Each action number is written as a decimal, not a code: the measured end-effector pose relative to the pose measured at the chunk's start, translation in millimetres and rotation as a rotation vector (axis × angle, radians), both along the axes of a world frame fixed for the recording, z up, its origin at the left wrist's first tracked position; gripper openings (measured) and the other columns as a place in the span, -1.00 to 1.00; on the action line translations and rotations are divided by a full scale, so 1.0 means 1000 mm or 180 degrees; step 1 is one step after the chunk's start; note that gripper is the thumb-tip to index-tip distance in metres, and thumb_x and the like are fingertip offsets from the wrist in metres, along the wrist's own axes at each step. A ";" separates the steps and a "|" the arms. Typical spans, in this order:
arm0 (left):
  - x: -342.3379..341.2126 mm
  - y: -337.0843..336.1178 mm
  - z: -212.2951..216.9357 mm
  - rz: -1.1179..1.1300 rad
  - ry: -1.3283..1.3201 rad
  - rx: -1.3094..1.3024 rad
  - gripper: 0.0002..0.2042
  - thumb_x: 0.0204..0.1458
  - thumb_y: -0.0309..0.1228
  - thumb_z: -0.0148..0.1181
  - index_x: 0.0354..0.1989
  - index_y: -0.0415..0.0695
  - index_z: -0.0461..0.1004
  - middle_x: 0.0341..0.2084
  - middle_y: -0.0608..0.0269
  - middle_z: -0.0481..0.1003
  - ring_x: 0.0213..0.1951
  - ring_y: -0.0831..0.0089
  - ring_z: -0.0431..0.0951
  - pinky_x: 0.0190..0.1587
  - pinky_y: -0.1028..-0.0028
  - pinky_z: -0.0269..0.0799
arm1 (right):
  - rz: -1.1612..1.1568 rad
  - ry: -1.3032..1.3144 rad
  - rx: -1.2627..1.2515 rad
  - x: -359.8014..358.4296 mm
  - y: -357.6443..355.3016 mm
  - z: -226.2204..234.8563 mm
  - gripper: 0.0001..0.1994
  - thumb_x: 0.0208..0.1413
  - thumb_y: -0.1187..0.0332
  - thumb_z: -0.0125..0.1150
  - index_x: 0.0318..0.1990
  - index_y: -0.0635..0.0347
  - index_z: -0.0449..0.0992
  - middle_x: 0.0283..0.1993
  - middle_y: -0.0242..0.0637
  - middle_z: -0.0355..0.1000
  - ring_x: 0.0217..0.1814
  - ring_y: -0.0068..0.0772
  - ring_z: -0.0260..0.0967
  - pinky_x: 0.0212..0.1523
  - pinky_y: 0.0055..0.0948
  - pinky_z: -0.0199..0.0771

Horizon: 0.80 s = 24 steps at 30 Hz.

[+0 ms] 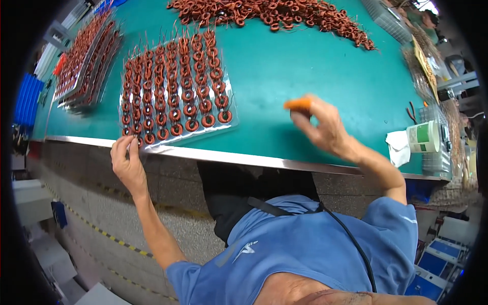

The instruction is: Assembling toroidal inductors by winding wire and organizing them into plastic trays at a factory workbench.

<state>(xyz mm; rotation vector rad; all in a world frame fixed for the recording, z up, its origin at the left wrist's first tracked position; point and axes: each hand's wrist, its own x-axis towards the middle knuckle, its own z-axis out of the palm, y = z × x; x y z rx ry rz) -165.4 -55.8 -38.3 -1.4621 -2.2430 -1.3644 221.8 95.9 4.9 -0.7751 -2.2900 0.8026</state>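
A clear plastic tray (233,108) lies near the table's front edge, filled with rows of copper-wound toroidal coils (189,110) whose wire leads stick up. At its front left corner is my left hand (127,157), fingers bent together against the end of the front row. Whatever sits between those fingertips is hidden. To the right of the tray, my right hand (325,127) hovers over the green table (274,76). An orange finger cot (299,104) covers one fingertip, pointing left. Thumb and finger are apart, with nothing visible between them.
A heap of loose coils (284,12) spreads along the far side. Stacked filled trays (89,61) stand at far left. On the right are a green-and-white cup (423,137), a white cloth (398,148), pliers (412,113) and clear trays (389,23). A metal edge (264,161) borders the table.
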 end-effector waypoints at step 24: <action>0.104 -0.086 -0.024 -0.0249 -0.1711 0.0377 -0.88 0.15 -0.59 0.07 -0.17 -0.27 0.47 -0.39 0.23 0.52 -0.33 0.52 0.52 -0.23 0.54 0.46 | -0.0227 0.0049 0.2740 -0.031 0.139 -0.014 -0.79 0.00 0.55 0.28 -0.17 0.23 0.54 -0.31 -0.20 0.49 -0.29 -0.18 0.43 -0.29 -0.30 0.46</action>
